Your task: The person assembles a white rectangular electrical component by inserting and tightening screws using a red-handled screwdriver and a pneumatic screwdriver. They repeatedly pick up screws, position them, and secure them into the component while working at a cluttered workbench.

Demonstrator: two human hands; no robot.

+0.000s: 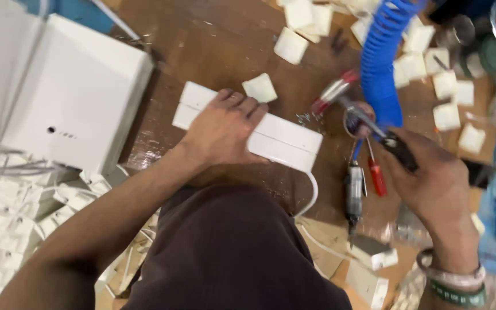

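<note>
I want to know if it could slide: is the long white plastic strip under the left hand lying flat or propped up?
Flat: the long white plastic strip lies on the brown wooden bench, left hand pressed on it.

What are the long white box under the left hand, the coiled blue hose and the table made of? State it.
Long white box: apparently smooth moulded plastic, with a uniform dull sheen and rounded edges. Coiled blue hose: probably flexible plastic; glossy, tightly spiralled. Table: wood or board, brown, worn and scratched.

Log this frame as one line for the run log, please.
left hand: pressing flat on white strip | right hand: gripping black tool | bench: white squares scattered
</note>
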